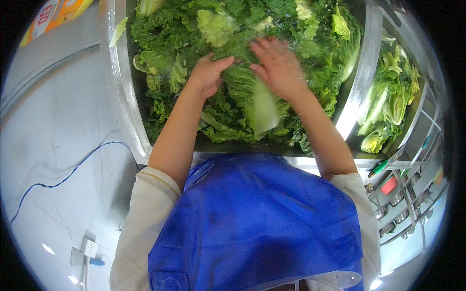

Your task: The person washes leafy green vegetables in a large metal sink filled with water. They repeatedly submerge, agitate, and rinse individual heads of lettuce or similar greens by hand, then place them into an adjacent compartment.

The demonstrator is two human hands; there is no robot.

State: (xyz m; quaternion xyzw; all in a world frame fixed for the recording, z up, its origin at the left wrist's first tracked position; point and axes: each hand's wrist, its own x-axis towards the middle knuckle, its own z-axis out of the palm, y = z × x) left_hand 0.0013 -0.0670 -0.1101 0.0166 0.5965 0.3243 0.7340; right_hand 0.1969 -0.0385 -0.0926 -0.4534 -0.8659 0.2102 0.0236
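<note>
Loose napa cabbage leaves (160, 69) fill a metal sink (349, 98) in front of me, with water visible among them. My left hand (211, 74) reaches into the greens with the thumb up; its other fingers are mostly hidden, so any hold is unclear. Palm down, my right hand (278, 69) lies over the leaves, slightly blurred, its fingers apart and nothing seen in its grasp. Between the two hands lies a large leaf with a broad pale rib (265, 107).
A second basin with cabbage pieces (391, 94) adjoins on the right. Beyond it, metal racks hold steel bowls (402, 216) and a red container (389, 186). One leaf (118, 32) rests on the sink's left rim. A blue cable (78, 165) and a power socket (89, 248) are at left.
</note>
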